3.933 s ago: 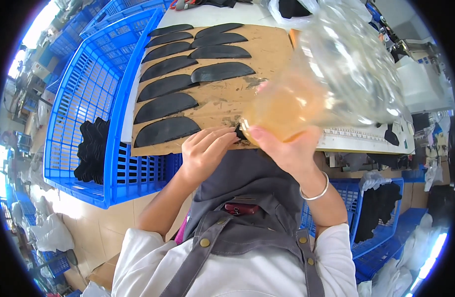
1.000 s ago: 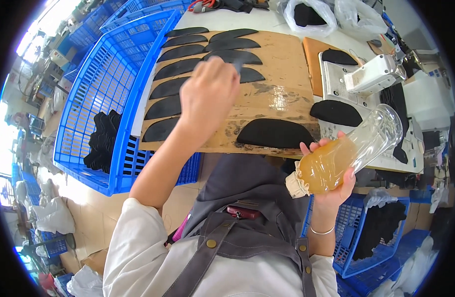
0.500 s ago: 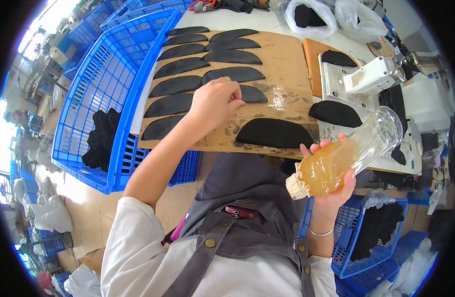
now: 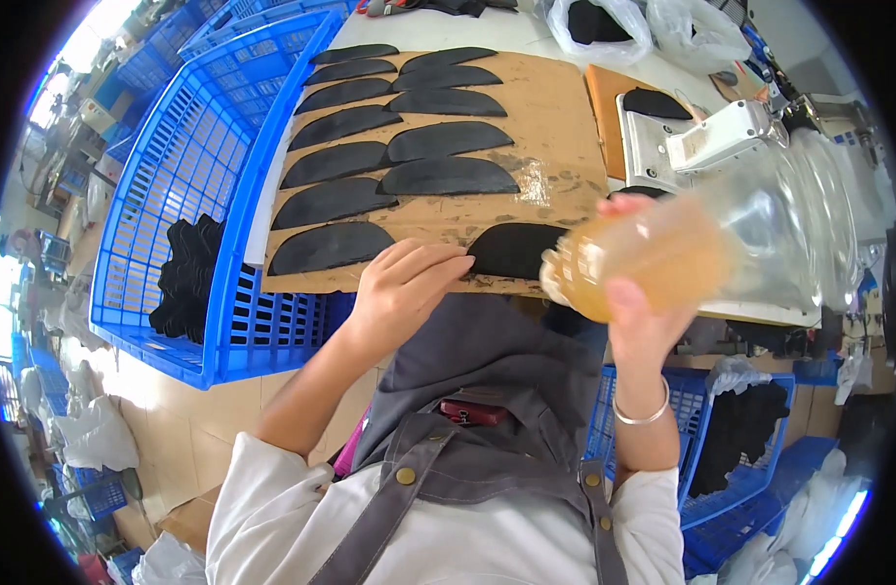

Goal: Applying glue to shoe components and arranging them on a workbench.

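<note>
My right hand [image 4: 651, 327] grips a clear bottle [image 4: 592, 268] of amber liquid, tilted so that its cloth-wrapped mouth points left and slightly down; the bottle is smeared by motion. Just under that mouth, a black half-moon fabric piece [image 4: 514, 250] lies at the near edge of a cardboard sheet [image 4: 555, 112]. My left hand [image 4: 405, 291] is closed, thumb and fingers pinching the piece's left tip. Farther up the sheet, shinier black half-moon pieces [image 4: 448, 177] lie in two columns, several of them slightly overlapping.
A tall blue crate [image 4: 214, 322] with wavy black pieces [image 4: 187, 273] stands left of the table. At the right is a white sewing machine [image 4: 716, 136], with a dark piece [image 4: 655, 103] beside it. Plastic bags [image 4: 696, 37] sit at the back. Another blue crate [image 4: 677, 507] is at lower right.
My left hand has come down from the upper rows to the near piece's left tip. The bottle has moved up and left, its mouth now over that piece. The view has shifted slightly.
</note>
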Tool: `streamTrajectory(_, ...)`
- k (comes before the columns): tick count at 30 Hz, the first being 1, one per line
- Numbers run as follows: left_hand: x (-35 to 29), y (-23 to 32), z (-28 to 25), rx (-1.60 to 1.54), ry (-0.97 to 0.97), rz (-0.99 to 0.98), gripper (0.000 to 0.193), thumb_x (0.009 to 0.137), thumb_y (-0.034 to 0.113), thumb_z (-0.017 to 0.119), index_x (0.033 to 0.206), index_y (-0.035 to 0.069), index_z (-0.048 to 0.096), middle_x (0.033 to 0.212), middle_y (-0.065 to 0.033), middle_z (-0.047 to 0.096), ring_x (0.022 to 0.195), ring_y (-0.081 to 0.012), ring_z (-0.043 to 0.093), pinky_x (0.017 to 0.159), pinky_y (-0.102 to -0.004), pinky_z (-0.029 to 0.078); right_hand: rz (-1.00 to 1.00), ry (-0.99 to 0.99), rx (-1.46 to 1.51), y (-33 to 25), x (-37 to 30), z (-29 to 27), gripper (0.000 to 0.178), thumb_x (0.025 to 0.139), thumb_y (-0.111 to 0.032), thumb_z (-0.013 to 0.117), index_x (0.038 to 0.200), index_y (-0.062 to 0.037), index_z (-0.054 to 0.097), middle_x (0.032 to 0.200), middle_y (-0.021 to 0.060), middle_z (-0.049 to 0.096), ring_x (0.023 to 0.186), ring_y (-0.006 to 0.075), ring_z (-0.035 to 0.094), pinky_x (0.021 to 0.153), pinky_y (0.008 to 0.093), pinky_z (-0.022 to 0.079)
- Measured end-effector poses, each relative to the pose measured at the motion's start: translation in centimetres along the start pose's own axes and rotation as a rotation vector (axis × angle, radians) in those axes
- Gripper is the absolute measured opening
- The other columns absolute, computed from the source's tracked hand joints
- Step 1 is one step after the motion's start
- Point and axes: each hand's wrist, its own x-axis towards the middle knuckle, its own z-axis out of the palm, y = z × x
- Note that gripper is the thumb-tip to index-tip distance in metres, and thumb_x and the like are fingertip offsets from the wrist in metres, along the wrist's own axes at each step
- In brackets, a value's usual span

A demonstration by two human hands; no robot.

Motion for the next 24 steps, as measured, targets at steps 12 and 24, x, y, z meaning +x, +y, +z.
streamTrajectory(12, -1.1, -0.2, 0.6, 0.017, 0.074, -0.060, 0.023, 0.060, -0.001, 0.065, 0.083, 0.003, 0.061, 0.080, -0.0063, 0.063, 0.071, -0.0204, 0.063, 0.061, -0.0289, 0.051, -0.117, -0.172, -0.243, 2.1, 1.7, 6.4, 0.065, 0.063, -0.014, 0.078, 0.112, 0.0010, 0.039, 0.098, 0.0126, 0.058, 0.085, 0.0185, 0.060, 0.075, 0.0290, 0.048)
streamTrajectory(24, -1.3, -0.7, 0.9, 0.036, 0.145, -0.018, 0.022, 0.060, -0.001, 0.065, 0.081, 0.004, 0.060, 0.077, -0.0049, 0.062, 0.067, -0.0183, 0.062, 0.058, -0.0271, 0.050, 0.072, 0.103, -0.558, 0.0, 0.3, -1.0, 0.061, 0.067, -0.002, 0.072, 0.120, 0.0014, 0.041, 0.110, 0.0098, 0.052, 0.098, 0.0170, 0.053, 0.086, 0.0302, 0.043)
